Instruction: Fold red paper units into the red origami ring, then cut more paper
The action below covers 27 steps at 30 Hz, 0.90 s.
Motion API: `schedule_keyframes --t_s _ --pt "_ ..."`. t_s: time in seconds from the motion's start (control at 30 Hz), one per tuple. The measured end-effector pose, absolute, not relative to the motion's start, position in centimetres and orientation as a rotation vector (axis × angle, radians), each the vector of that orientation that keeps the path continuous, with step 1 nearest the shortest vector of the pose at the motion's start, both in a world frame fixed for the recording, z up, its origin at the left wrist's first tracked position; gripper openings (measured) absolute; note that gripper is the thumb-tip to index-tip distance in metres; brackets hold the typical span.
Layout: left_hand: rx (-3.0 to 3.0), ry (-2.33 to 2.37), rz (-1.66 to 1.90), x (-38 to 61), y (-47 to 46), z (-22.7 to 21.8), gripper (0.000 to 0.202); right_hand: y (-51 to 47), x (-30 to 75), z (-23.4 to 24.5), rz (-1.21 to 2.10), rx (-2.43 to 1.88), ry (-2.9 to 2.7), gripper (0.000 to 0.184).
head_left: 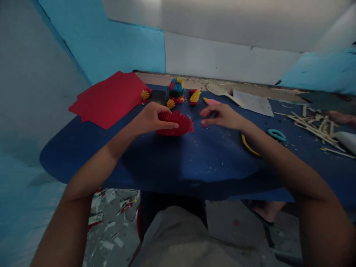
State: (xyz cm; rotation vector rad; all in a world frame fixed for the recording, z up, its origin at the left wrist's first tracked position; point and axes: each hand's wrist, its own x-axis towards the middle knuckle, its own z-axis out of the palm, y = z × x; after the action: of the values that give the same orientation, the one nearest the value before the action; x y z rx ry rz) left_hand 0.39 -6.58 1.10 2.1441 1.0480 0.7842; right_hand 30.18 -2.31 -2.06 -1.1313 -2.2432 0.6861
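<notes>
My left hand is closed on a round red piece of folded paper, with the thumb across its near side and the fingers behind it. Many thin pleats stand around its top. To its right, my right hand hovers with thumb and fingers apart, and nothing shows between them. A small red scrap lies just below its fingertips. Partly behind that hand is a pink folded-paper piece with a yellow tip.
Red sheets lie left on the blue table. Behind are a multicoloured paper piece, red-yellow pieces and a dark flat object. Rightward are a woven fan, blue-handled scissors, sticks and another person's hand.
</notes>
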Motion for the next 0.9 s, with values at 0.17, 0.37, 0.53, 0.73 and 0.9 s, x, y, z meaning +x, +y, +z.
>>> schedule_keyframes --t_s 0.17,0.37,0.53,0.73,0.9 --pt "2.115 1.05 0.773 0.3 -6.7 1.2 0.035 -1.2 33.6 -6.7 0.709 -1.126 -2.27 0.033" --pt "2.106 1.028 0.825 0.0 -6.6 1.0 0.035 -1.0 32.9 -7.2 0.548 -0.995 -2.298 0.025" --pt "2.099 0.987 0.822 0.0 -6.4 0.9 0.032 -1.9 30.9 -5.2 0.62 -1.029 -2.056 0.024" --pt "2.144 0.859 0.941 0.2 -6.0 0.2 0.035 -2.8 26.7 -0.7 0.98 -0.875 -1.871 0.029" --pt "2.123 0.846 0.914 0.2 -6.1 0.0 0.03 -3.3 24.1 1.0 1.17 -0.856 -1.791 0.027"
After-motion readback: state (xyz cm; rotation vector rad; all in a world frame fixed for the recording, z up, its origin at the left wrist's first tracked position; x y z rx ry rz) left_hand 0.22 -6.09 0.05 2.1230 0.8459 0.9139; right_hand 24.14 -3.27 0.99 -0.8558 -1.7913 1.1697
